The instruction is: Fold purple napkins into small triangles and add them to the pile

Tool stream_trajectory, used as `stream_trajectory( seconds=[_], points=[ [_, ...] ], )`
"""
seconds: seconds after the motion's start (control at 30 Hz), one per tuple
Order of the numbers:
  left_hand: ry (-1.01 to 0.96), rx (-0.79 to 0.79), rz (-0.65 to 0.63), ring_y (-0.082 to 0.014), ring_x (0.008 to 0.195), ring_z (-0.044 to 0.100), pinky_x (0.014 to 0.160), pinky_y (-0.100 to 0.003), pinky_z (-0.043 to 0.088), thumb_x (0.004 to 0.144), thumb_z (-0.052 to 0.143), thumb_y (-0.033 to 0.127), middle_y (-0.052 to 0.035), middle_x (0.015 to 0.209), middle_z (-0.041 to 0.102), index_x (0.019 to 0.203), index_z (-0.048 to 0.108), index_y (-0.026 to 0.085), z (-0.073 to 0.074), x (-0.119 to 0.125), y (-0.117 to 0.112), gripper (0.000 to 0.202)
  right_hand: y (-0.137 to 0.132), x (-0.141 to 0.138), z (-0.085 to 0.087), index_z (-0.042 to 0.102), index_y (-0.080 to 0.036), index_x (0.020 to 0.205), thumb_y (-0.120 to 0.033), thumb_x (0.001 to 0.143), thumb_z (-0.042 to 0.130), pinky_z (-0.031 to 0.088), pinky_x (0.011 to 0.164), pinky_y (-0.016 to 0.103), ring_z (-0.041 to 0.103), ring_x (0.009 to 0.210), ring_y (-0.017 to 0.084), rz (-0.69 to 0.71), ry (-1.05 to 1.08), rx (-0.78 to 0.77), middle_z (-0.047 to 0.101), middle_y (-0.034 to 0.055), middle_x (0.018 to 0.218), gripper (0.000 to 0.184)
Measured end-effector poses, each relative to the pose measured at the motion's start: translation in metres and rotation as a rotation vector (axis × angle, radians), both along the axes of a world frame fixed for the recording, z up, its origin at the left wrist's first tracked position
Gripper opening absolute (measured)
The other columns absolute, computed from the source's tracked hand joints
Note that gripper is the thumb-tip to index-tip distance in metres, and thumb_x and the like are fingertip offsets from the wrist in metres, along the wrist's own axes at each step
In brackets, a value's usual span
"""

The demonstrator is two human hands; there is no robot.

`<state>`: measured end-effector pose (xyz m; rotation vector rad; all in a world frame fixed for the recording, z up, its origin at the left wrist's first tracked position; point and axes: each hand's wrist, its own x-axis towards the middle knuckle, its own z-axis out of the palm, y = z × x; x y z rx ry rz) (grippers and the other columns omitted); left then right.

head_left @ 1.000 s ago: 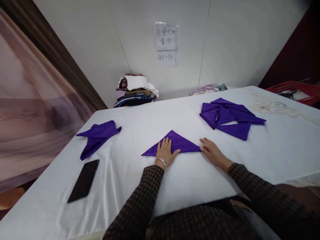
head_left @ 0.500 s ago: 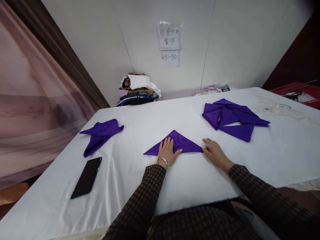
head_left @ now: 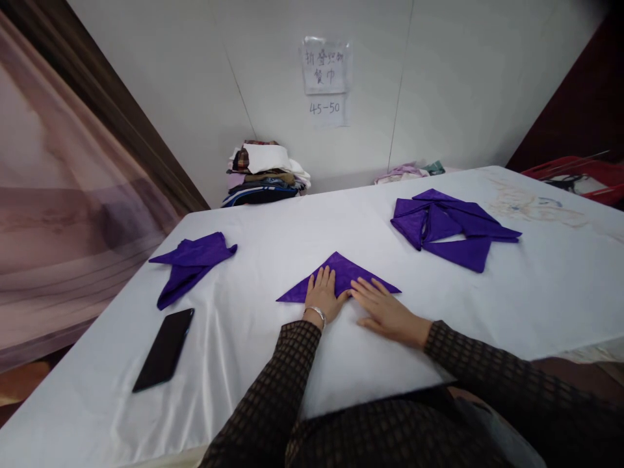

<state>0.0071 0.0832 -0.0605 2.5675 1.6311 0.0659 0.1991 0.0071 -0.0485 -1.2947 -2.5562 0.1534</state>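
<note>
A purple napkin (head_left: 342,268) lies folded into a flat triangle on the white tablecloth, its peak pointing away from me. My left hand (head_left: 322,296) rests flat on its left-middle part, fingers stretched out. Over the right half of the near edge lies my right hand (head_left: 383,308), its fingers extended onto the cloth and its thumb apart from them. Both hands touch the napkin without gripping it. The parts of the near edge under the hands are hidden.
Several folded purple napkins (head_left: 453,224) lie at the back right, another purple napkin (head_left: 195,263) at the left. A black phone (head_left: 163,351) lies in front of that one. Stacked clothes (head_left: 266,175) stand beyond the table by the wall; a red basket (head_left: 580,172) is far right.
My right hand has moved left from the triangle's right corner onto its near edge, and its fingers have straightened. My left hand stays on the napkin. The view has shifted slightly.
</note>
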Motion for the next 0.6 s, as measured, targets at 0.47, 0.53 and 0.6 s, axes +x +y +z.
stream_trajectory(
  seconds=[0.47, 0.53, 0.6],
  points=[
    [-0.044, -0.02, 0.01, -0.023, 0.142, 0.013, 0.115, -0.044, 0.011, 0.084, 0.012, 0.07, -0.0079, 0.153, 0.02, 0.144, 0.027, 0.012, 0.0, 0.0, -0.001, 0.086, 0.007, 0.044, -0.014, 0.022, -0.021, 0.147, -0.055, 0.093, 0.032, 0.018, 0.111, 0.049, 0.024, 0.138, 0.025, -0.057, -0.066, -0.08, 0.03, 0.0106, 0.149, 0.064],
    [-0.05, -0.03, 0.009, -0.023, 0.142, 0.012, 0.115, -0.044, 0.01, 0.083, 0.012, 0.071, -0.0079, 0.153, 0.019, 0.144, 0.027, 0.012, -0.001, 0.0, 0.0, 0.087, 0.004, 0.055, -0.015, 0.024, -0.022, 0.146, -0.053, 0.093, 0.033, 0.018, 0.11, 0.051, 0.025, 0.137, 0.025, -0.092, -0.07, -0.063, 0.03, 0.01, 0.149, 0.062],
    [-0.054, -0.035, 0.006, -0.023, 0.142, 0.012, 0.116, -0.044, 0.009, 0.083, 0.012, 0.071, -0.0078, 0.154, 0.019, 0.145, 0.026, 0.013, -0.002, 0.0, 0.0, 0.086, 0.003, 0.063, -0.016, 0.026, -0.022, 0.146, -0.054, 0.092, 0.034, 0.019, 0.109, 0.053, 0.027, 0.136, 0.027, -0.149, -0.081, -0.035, 0.033, 0.0111, 0.148, 0.062]
  ],
)
